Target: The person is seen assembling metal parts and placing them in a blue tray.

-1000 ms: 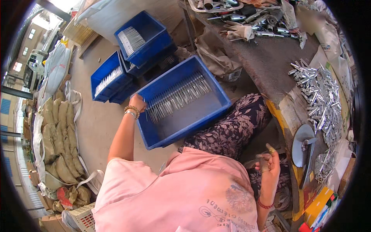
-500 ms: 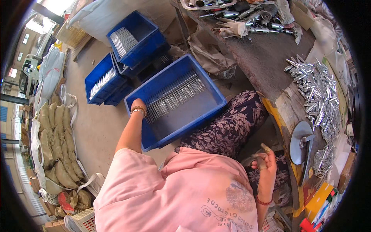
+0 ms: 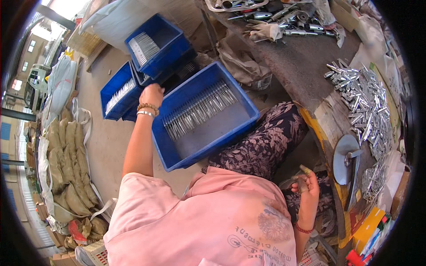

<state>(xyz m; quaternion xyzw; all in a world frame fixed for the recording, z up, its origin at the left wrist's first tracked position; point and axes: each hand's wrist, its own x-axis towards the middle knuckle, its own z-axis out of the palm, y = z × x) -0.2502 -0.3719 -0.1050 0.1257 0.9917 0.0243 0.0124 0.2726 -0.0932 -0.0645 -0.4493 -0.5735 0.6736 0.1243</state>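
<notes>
Three blue plastic crates were recorded on the floor to the person's left front: the large near crate [image 3: 248, 116], in which one row of slim metal rods [image 3: 197, 108] lay side by side along the far wall while the greater part of its bottom was bare, and two smaller crates [image 3: 116, 91] [image 3: 155, 42] beyond it, each already carrying its own row of like rods. The left hand [image 3: 151, 94] was noted at the far left corner of the large crate, at the end of the rod row, back uppermost and fingers curled down; whether anything was pinched in it could not be told. The right hand [image 3: 306, 186] was held low beside the lap, closed around a short stubby piece [image 3: 305, 169] whose kind could not be made out. On the workbench [image 3: 301, 62] to the right a loose heap of bright metal pieces [image 3: 364, 95] was entered, well apart from the crates, with a round grey disc on a stand [image 3: 346, 153] at the bench edge nearer the right hand. Filled sacks [image 3: 66, 168] were listed along the left margin. By judgement, the filling of the large crate was at an early stage: a single row laid and much floor space left, with plenty of stock on the bench unsorted.
</notes>
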